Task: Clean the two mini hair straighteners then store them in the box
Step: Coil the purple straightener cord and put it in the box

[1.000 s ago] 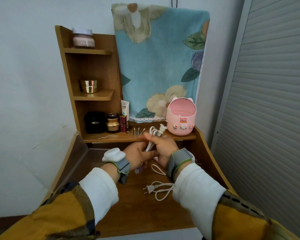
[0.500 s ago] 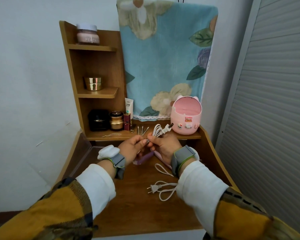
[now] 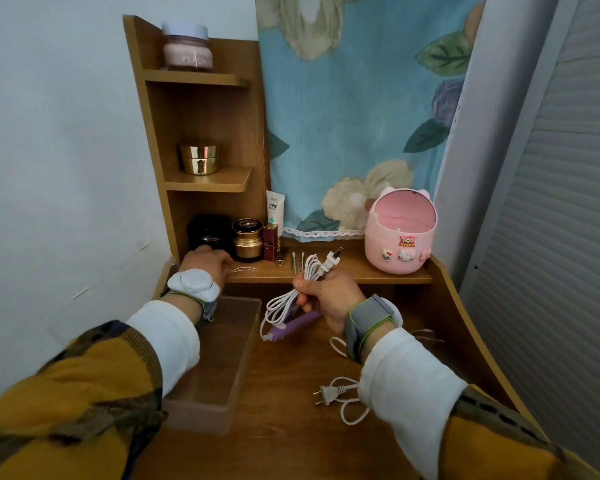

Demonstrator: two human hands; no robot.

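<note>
wall [image 3: 66, 133] showing pale and plain at left | wooden shelf unit [image 3: 201, 109] standing at the back left of the brown tabletop [image 3: 291, 427] | blue floral cloth [image 3: 361, 98] hanging behind | grey slatted shutter [image 3: 551, 237] running along the right | soft even light falling throughout

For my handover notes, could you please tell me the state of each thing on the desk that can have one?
Purple straightener: gripped by the right hand.
Its cord: bundled in loops, unplugged.
Clear box: open, no lid on.
Second plug: unplugged, lying on the desk.
Left hand: rests on the lower shelf.
</note>
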